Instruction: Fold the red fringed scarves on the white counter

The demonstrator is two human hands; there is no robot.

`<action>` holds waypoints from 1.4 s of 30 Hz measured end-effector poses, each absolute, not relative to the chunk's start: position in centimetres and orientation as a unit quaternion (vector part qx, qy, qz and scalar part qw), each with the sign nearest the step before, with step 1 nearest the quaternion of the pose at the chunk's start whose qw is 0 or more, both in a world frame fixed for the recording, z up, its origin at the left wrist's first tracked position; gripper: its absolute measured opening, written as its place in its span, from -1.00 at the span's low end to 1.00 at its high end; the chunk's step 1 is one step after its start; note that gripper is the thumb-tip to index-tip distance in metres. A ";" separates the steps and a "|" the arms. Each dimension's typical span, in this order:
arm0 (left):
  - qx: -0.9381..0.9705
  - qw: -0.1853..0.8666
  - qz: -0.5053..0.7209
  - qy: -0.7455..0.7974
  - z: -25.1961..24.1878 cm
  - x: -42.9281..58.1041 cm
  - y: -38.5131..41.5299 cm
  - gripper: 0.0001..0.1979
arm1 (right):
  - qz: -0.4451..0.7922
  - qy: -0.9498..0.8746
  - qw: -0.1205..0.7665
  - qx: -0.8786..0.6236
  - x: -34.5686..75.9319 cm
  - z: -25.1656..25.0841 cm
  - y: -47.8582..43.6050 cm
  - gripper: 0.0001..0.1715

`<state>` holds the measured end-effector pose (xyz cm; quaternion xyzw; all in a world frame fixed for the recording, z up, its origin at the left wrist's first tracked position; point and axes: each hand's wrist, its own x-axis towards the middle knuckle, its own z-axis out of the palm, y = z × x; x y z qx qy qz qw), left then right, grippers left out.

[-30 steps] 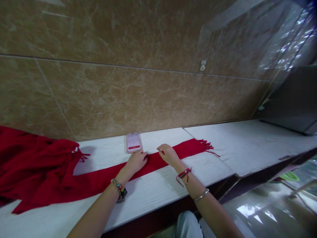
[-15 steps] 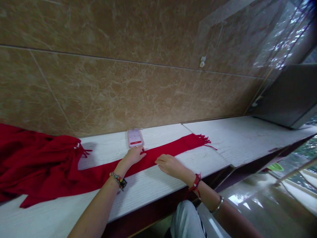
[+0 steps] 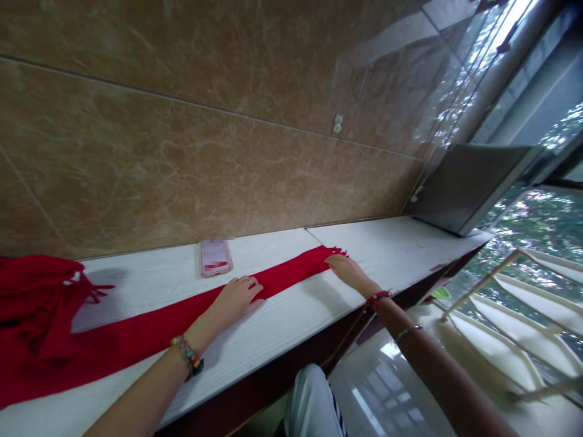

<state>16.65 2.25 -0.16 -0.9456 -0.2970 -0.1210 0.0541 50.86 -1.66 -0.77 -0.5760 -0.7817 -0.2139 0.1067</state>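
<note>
A long red scarf [image 3: 168,315] lies in a narrow strip along the white countertop, its fringed end pointing right. My left hand [image 3: 234,300] rests on the middle of the strip, palm down with its fingers stretched out. At the scarf's right end, just before the fringe, my right hand [image 3: 348,271] has its fingers together on the front edge of the cloth; the fingertips are partly hidden. On the left, the rest of the scarf sits in a loose, rumpled heap with another tasselled corner.
A phone [image 3: 215,257] with a lit screen lies behind the scarf, near the tiled wall [image 3: 255,164]. The white countertop [image 3: 291,321] runs right to a dark grey panel-like object [image 3: 473,185]. A pale slatted rack [image 3: 501,340] stands at the right.
My right hand has slid right along the scarf to its fringed end. My left hand now lies flatter on the middle of the strip. The view has turned to the right.
</note>
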 end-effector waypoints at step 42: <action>-0.943 0.073 -0.126 -0.298 0.1 33.1 2.8 -0.83 | -0.293 -0.773 0.139 -0.545 57.3 -2.7 2.3 -0.67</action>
